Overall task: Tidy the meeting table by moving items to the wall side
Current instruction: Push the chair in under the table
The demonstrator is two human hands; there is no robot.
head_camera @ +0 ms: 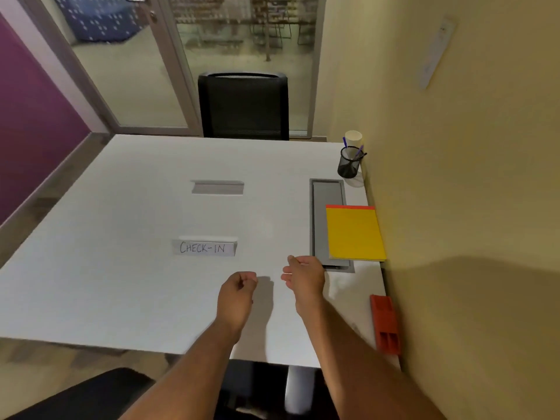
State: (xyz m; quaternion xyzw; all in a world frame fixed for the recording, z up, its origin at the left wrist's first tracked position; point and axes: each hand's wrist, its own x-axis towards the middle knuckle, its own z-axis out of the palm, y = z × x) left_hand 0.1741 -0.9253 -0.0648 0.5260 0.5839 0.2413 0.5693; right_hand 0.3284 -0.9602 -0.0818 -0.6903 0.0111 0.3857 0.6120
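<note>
**Two signs left at mid-table: risks in the remaining moves**

Both hands hover over the white table in the lower centre of the frame, holding nothing. The left hand is loosely curled into a near fist; the right hand is half open, fingers bent, just beside the near end of the grey cable tray. Along the wall, at the right of the frame, already stand a mesh pen cup, a paper cup behind it, a yellow pad partly over the tray, and a red box near the table's front corner. Still at mid-table are the "CHECK-IN" sign and, beyond it, a second sign.

Likely hazards, judged from this layout: the signs look light and folded, so a pinch at one end may flatten or tip them. Sliding one toward the wall could catch it on the tray's rim or push the pad. The far sign demands a long reach, during which a forearm may sweep the nearer sign. Free space by the wall is narrow; a careless placement could knock the pen cup.
</note>
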